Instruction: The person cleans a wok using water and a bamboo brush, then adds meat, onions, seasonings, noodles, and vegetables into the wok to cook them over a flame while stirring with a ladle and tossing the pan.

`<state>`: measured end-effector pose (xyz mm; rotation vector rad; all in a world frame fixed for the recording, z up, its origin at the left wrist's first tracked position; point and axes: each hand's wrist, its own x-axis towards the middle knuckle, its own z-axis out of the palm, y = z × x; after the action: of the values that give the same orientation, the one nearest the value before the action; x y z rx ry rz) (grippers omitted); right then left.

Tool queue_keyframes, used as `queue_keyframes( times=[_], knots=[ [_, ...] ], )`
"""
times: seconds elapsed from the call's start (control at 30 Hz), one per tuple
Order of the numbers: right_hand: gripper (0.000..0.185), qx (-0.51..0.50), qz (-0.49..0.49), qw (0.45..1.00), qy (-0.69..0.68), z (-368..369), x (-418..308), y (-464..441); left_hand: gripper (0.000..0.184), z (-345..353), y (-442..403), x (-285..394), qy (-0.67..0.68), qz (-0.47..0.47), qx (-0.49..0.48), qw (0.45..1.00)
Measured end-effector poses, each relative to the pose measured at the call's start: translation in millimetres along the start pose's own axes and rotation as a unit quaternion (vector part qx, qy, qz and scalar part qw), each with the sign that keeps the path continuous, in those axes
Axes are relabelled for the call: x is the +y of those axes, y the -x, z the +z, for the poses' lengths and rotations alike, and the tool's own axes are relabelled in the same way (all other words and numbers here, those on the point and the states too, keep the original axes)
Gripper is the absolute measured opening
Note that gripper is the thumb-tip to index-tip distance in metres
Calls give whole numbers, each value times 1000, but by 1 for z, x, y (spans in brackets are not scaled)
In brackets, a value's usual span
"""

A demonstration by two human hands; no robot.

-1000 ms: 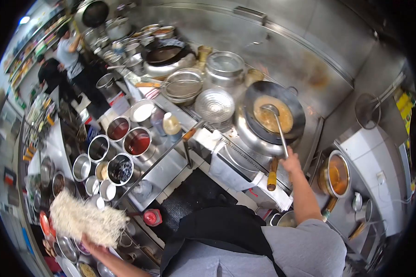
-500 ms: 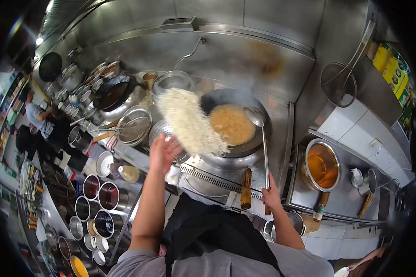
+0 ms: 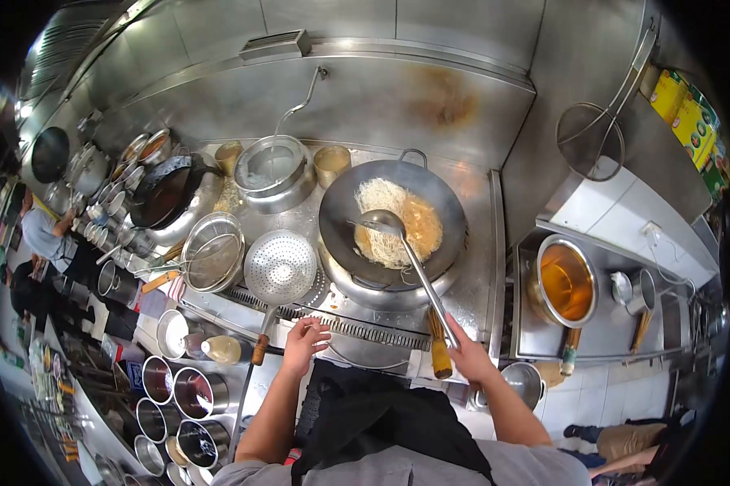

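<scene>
As pale, thin noodles [image 3: 380, 197] lie heaped in golden-brown liquid [image 3: 426, 225] inside a round black metal wok [image 3: 345, 231], our right hand [image 3: 470, 358] wraps firmly around the lower end of a long-handled silver metal ladle [image 3: 422, 277]. Its rounded bowl sits over the middle of the noodles, hiding part of them. Our left hand [image 3: 305, 343] is empty at the stove's near edge, palm partly turned inward, fingers loosely spread and slightly curled. The noodles lie ahead of both our hands, well apart from them and, seen from above, roughly between the two.

Just beside our left hand, a round, perforated silver metal skimmer [image 3: 281, 266] points its brown wooden handle toward us. Near our right hand, a bundled bamboo brush with a yellow-bound grip [image 3: 440, 363] lies at the front of the steel stove [image 3: 482, 267]. Farther to our right, a shiny round metal bowl [image 3: 533, 283] of clear amber liquid [image 3: 567, 279] stands on a stainless-steel table [image 3: 535, 344].
</scene>
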<state>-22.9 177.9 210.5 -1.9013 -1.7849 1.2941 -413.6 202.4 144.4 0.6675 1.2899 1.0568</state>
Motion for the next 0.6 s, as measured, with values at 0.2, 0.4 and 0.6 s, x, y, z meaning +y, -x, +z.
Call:
queue_keyframes(
  times=[0.2,0.4,0.6],
  knots=[
    [80,36,37,988,144,9,-33,-52,22,-42,3,-38,-49,-36,-99,993],
    [78,78,120,966,214,33,-95,-64,24,-98,9,-63,-81,-73,-205,973],
    [81,97,79,962,242,17,-75,-60,22,-128,-3,-44,-92,-13,-213,973]
  ],
)
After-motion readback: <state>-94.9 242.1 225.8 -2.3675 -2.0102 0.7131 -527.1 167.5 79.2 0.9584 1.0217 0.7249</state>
